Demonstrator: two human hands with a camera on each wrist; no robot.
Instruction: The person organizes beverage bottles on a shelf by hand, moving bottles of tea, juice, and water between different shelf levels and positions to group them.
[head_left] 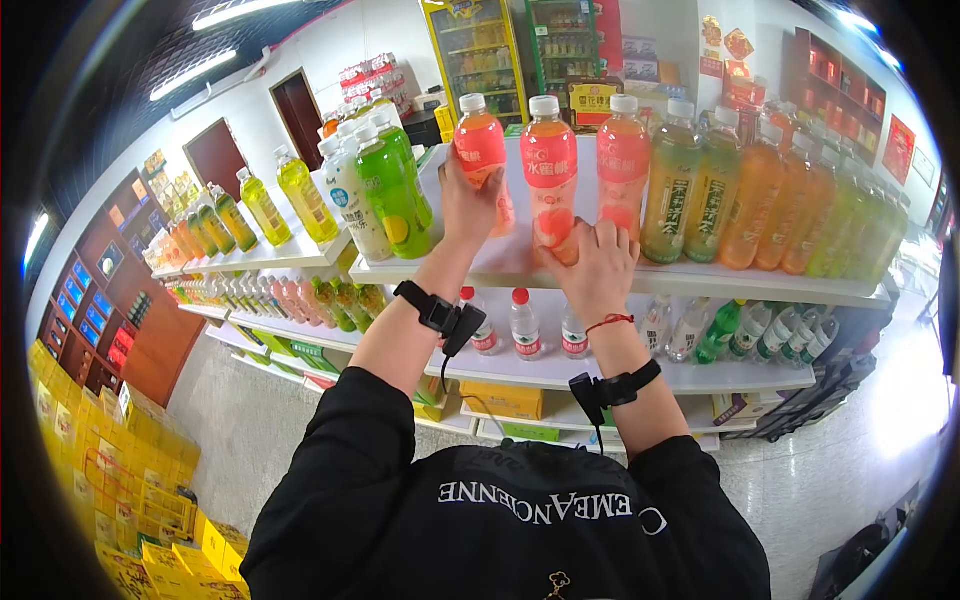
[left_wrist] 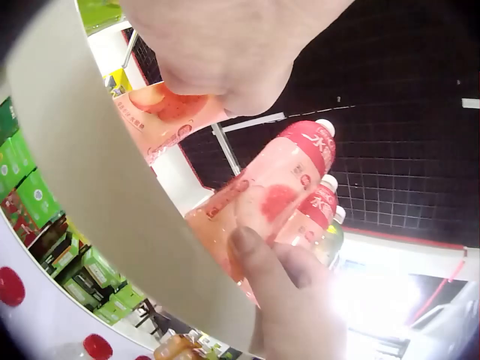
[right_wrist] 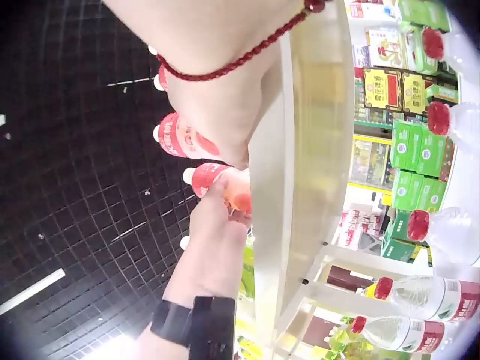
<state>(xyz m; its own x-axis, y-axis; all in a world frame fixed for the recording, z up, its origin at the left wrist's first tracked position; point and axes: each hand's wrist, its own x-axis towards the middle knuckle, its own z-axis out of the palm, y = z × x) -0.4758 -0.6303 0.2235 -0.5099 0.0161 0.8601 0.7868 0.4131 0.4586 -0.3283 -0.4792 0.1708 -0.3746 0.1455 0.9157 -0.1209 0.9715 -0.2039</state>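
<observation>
Three pink peach drink bottles with white caps stand in a row at the front of the upper shelf in the head view. My left hand (head_left: 470,205) grips the leftmost peach drink bottle (head_left: 480,135) around its middle, thumb and fingers on its sides. That bottle leans slightly in the head view. Low on the middle peach drink bottle (head_left: 550,165), my right hand (head_left: 598,262) holds it near the base, thumb at the front left. Its other fingers overlap the foot of the right peach drink bottle (head_left: 622,160). The right hand's thumb (left_wrist: 244,244) shows against the bottle in the left wrist view.
Green bottles (head_left: 390,195) stand left of the peach drinks, green tea bottles (head_left: 672,185) and orange drinks (head_left: 750,205) to the right. Beneath the shelf edge (head_left: 700,280) are red-capped water bottles (head_left: 525,325). Yellow cartons (head_left: 100,460) are stacked on the floor at left.
</observation>
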